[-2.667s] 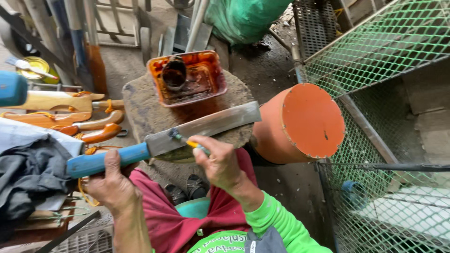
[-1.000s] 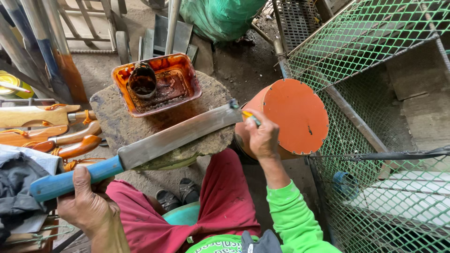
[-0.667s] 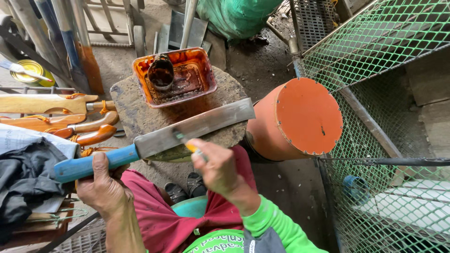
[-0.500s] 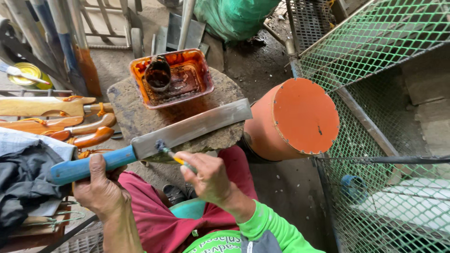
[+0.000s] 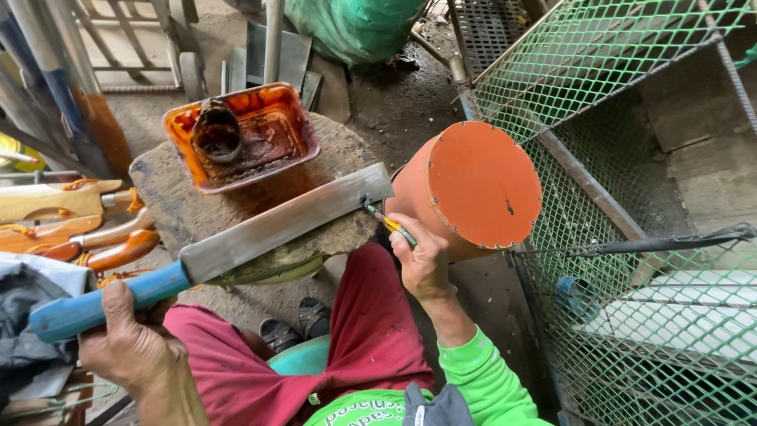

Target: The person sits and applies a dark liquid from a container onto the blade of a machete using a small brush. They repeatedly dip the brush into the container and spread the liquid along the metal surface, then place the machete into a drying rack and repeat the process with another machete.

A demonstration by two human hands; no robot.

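At the far left, the blue handle (image 5: 95,304) of a long flat blade (image 5: 288,223) is clamped in the left hand (image 5: 130,343), fingers wrapped tight, apparently so the steel is steadied across the round wooden block (image 5: 177,213). Behind the blade, an orange-stained tray (image 5: 303,134) with a small cup in it is kept on the block, probably within reach. Further right, a thin brush (image 5: 388,222) is pinched in the right hand (image 5: 426,260), wrist cocked, its tip touching the blade's far end. An orange drum (image 5: 481,185) is seen just beside that hand.

Orange bucket (image 5: 481,185) beside green mesh cage (image 5: 623,71); green sack (image 5: 355,28) behind.
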